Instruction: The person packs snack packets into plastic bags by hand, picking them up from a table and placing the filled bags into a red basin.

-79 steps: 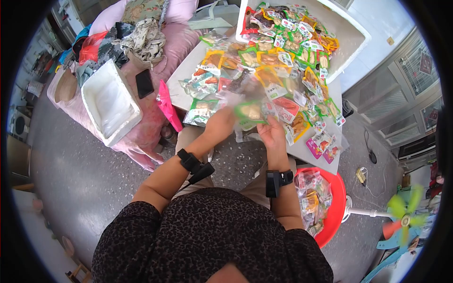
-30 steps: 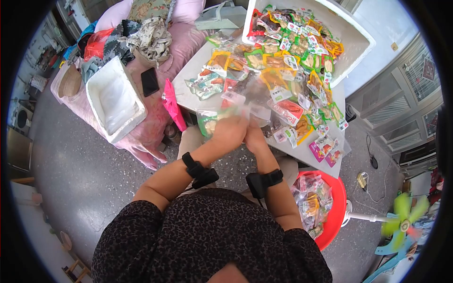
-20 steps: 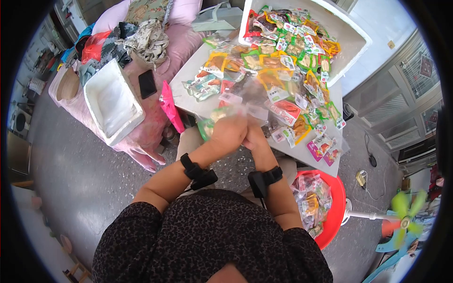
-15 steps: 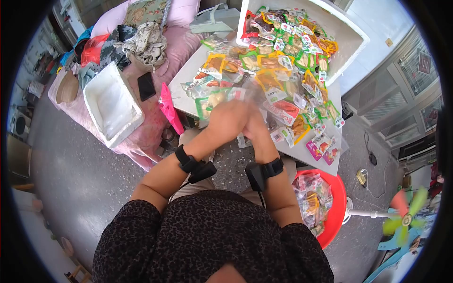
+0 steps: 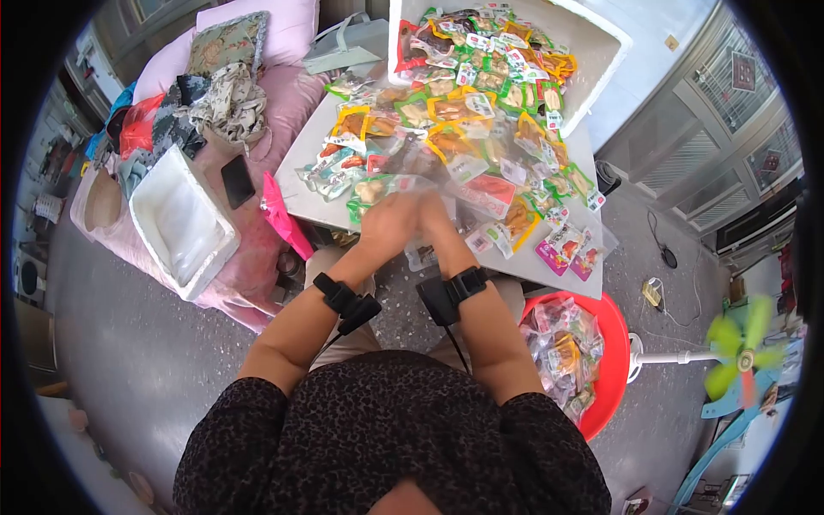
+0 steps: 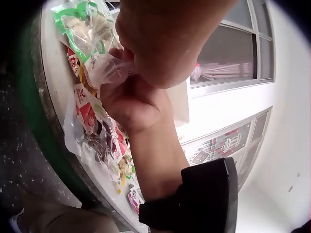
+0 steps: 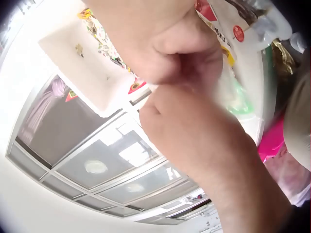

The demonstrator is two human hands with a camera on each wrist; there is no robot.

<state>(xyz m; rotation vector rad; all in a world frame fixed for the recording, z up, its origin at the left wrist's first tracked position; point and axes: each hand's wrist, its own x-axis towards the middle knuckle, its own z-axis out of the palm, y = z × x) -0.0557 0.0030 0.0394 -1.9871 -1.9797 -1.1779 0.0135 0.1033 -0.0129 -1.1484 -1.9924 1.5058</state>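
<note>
In the head view, my left hand (image 5: 390, 225) and right hand (image 5: 435, 225) meet at the near edge of the table. Between them they grip the clear plastic end of a food packet with a green border (image 6: 77, 26), whose pale contents show in the left wrist view. There the right hand (image 6: 133, 107) has its fingers curled at the crumpled film, right against the left hand (image 6: 160, 43). The fingertips are mostly hidden behind the hands. In the right wrist view the green packet edge (image 7: 240, 99) shows blurred beside the hands.
Several colourful food packets (image 5: 463, 142) cover the table (image 5: 300, 193). A white foam box (image 5: 592, 51) of packets stands at the back. Below right is a red tub (image 5: 614, 369) of packets, near a spinning fan (image 5: 745, 356). On the bed lies an empty foam box (image 5: 184, 223).
The hands, apart with the green-bordered packet between them at first, have come together over its end. The head view has shifted, so the table appears further left.
</note>
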